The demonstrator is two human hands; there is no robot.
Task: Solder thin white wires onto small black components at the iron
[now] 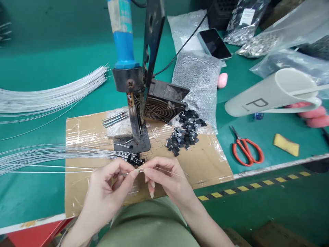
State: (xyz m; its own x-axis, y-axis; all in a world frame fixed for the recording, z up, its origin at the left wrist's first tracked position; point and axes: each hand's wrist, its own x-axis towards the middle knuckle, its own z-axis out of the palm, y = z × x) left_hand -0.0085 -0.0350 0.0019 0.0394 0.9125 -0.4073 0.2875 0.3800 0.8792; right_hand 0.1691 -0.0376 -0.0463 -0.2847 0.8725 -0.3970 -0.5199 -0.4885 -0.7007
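My left hand (pixel 110 187) and my right hand (pixel 171 180) meet over the cardboard sheet, fingertips pinched almost together. Between them they hold a thin wire (pixel 169 171), whose loose end sticks out past my right fingers. A tiny pale piece at the pinch is too small to make out. Just behind my fingers lie wires (pixel 97 154) with black ends (pixel 135 159). Above stands a blue-handled soldering iron (pixel 125 49), clamped tip down in a black stand (pixel 153 44). To the right of its tip is a heap of small black parts (pixel 183 133).
A bundle of white wires (pixel 51 94) lies at left. Behind the heap are a black fan (pixel 164 99) and bubble wrap (pixel 197 79). At right are a phone (pixel 215 44), a white mug (pixel 257 94), red-handled scissors (pixel 247 151) and a yellow sponge (pixel 286 144), near the table edge.
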